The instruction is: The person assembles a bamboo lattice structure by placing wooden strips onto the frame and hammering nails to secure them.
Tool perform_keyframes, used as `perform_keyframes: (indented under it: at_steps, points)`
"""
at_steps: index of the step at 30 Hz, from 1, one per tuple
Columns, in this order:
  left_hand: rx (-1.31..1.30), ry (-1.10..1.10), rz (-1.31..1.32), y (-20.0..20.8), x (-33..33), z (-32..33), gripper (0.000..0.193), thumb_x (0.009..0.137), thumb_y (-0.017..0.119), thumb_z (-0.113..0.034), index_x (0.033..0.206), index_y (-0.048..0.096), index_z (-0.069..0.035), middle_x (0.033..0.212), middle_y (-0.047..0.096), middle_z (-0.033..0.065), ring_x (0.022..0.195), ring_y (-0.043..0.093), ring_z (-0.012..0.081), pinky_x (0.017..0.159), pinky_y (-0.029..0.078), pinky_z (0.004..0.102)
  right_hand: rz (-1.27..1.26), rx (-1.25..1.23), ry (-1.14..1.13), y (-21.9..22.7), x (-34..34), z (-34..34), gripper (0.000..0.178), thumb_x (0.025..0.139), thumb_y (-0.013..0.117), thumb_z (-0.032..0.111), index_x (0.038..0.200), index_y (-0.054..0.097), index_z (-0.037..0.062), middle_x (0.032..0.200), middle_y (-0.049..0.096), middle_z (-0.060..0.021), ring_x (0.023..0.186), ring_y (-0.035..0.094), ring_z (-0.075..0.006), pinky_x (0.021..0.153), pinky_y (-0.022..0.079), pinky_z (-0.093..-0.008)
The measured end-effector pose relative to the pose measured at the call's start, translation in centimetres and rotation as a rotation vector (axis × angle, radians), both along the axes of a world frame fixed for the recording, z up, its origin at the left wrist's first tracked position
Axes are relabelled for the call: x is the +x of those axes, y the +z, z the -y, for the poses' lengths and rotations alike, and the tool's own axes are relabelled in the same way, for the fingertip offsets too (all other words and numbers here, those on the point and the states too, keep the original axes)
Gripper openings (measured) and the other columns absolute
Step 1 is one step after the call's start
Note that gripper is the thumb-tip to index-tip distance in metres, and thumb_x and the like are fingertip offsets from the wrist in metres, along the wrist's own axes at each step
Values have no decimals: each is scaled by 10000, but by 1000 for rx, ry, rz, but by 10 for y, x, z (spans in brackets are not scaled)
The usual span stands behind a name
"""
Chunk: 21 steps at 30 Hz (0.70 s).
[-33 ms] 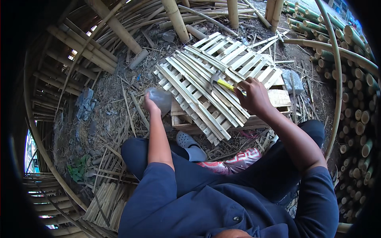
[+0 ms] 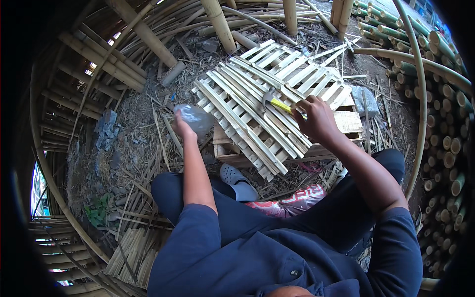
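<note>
My left hand [image 2: 183,126], to the left of the slat panels, grips a clear plastic bag [image 2: 199,122]; what the bag contains I cannot make out. In front of me, stacked bamboo slat panels [image 2: 232,129] lie at a slant on a low wooden crate [image 2: 349,122]. The fingers of my right hand [image 2: 316,119] are closed round the handle end of a claw hammer [image 2: 280,104] with a yellow handle. Its metal head rests on or just over the slats; which of these I cannot tell.
Cut bamboo poles [image 2: 445,143] are piled along the right. Upright bamboo posts [image 2: 218,24] stand at the back. A grey stone block [image 2: 365,101] sits beside the crate. Split strips [image 2: 131,255] lie at lower left, and a printed sack [image 2: 292,202] is between my legs.
My left hand has shifted slightly left with the plastic bag, which now catches more light. My right hand and the hammer have stayed in place.
</note>
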<state>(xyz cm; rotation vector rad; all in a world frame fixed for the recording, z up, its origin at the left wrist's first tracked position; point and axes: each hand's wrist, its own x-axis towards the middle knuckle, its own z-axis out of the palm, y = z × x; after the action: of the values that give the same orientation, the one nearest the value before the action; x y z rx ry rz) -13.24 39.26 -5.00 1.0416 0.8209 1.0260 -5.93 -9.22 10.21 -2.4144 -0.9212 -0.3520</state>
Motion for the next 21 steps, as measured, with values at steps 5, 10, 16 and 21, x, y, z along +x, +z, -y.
perform_keyframes:
  at_steps: [5,10,16,21]
  points:
    - [127,-286,428,138,-21,12,339,1052,624,-304,1231,654,-17,1282,659,94,1192,619,208,1068,456,410,82,95,22,12,-2,-11,175,911,743,196,1005,753,48,895,695,-167,868,681,-372,781,541,-465]
    - [211,-641,301,186,-21,85,351,976,731,-143,1259,561,-25,1283,639,94,1154,624,204,1048,476,393,112,169,17,23,-3,-19,181,913,737,185,1023,742,40,938,708,-169,912,683,-366,810,539,-468]
    - [702,-250,-407,89,-22,36,757,806,762,45,1484,431,-30,1460,549,215,1351,557,302,1140,424,401,141,212,49,22,0,-28,194,919,700,200,938,710,7,823,658,-172,828,653,-363,796,517,-484]
    - [-101,5,-269,-3,-55,-42,485,859,662,6,1327,577,98,1307,649,254,1113,709,361,914,592,422,118,229,58,20,0,-31,177,907,703,188,914,711,11,820,660,-167,826,654,-358,792,516,-475]
